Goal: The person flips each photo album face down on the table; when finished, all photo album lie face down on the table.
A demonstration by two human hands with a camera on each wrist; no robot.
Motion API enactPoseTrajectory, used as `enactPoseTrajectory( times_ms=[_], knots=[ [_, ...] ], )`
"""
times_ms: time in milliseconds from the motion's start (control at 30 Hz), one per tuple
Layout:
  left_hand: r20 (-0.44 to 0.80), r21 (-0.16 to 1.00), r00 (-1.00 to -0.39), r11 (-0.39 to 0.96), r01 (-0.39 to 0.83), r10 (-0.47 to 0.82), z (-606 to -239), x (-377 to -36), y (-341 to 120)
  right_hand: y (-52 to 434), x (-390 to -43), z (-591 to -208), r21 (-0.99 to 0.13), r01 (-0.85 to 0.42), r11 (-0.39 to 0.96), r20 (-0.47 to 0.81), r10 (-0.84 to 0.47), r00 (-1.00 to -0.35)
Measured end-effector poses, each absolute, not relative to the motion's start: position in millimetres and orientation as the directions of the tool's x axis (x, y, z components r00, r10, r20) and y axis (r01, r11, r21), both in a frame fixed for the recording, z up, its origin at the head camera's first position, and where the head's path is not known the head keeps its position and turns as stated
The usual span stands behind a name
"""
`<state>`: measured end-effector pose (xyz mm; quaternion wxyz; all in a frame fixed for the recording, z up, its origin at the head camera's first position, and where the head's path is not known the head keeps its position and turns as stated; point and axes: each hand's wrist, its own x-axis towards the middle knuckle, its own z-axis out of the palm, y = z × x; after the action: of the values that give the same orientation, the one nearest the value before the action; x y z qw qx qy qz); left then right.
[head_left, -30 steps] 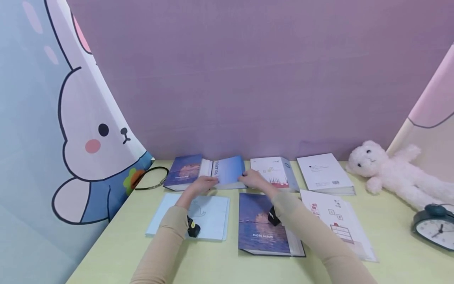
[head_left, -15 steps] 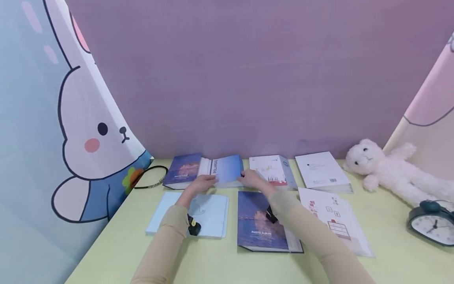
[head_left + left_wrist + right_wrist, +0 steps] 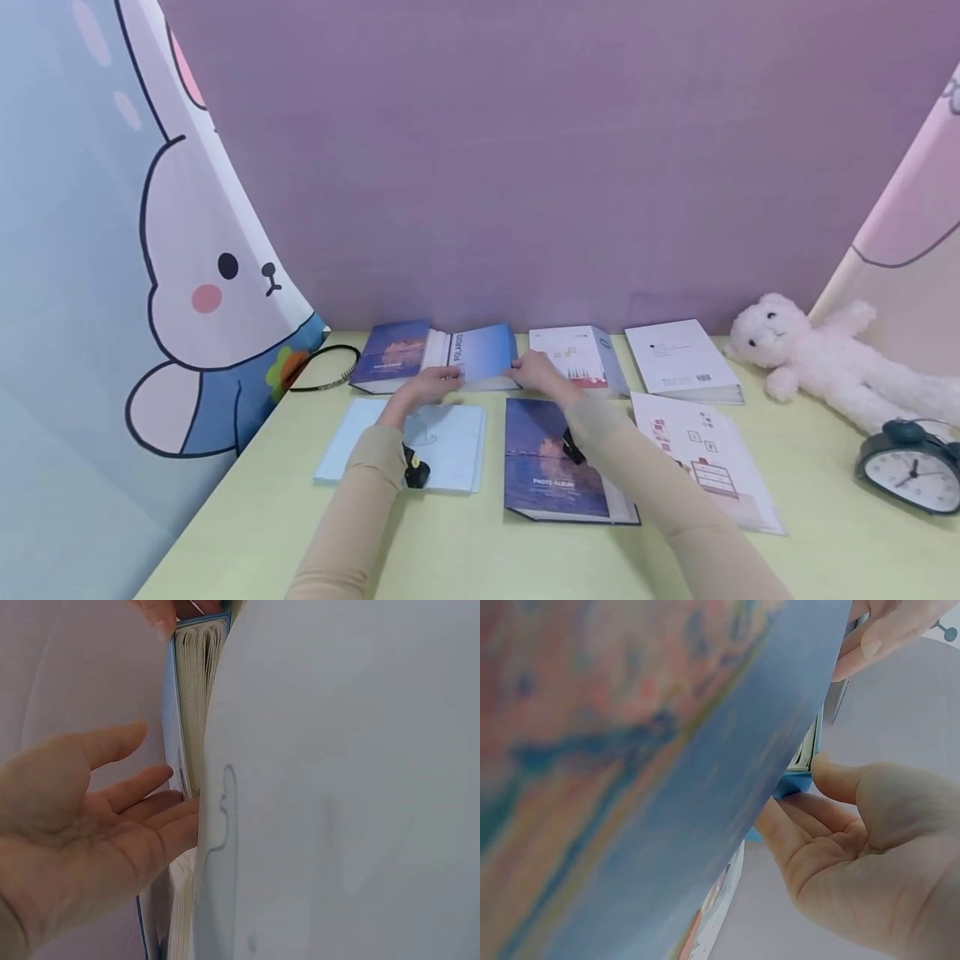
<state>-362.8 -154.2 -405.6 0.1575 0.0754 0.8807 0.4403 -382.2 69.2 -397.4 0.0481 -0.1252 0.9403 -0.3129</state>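
flanking the blue album [image 3: 483, 357], both hands looked alike overhead; wrist views showed left hand [image 3: 90, 825] and right hand [image 3: 847, 847] flat-fingered against it.

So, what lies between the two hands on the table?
In the head view, the blue album marked POLAROID lies between them: the left hand is at its left edge, the right hand at its right edge. Nothing else is in that stretch.
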Motion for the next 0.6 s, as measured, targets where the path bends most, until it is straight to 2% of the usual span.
enactPoseTrajectory(
  times_ms=[367, 600],
  knots=[
    [-0.207, 0.803, -0.937, 0.596, 0.002, 0.282, -408.5, -365.7, -154.5, 68.9, -377.3, -394.3, -0.578, -0.2, 0.791, -0.02, -0.259, -0.966],
    [-0.207, 0.79, -0.934, 0.613, 0.016, 0.291, -406.8, -364.7, -154.7, 67.7, -377.4, -394.3, -0.582, -0.239, 0.777, 0.012, -0.286, -0.958]
  ],
)
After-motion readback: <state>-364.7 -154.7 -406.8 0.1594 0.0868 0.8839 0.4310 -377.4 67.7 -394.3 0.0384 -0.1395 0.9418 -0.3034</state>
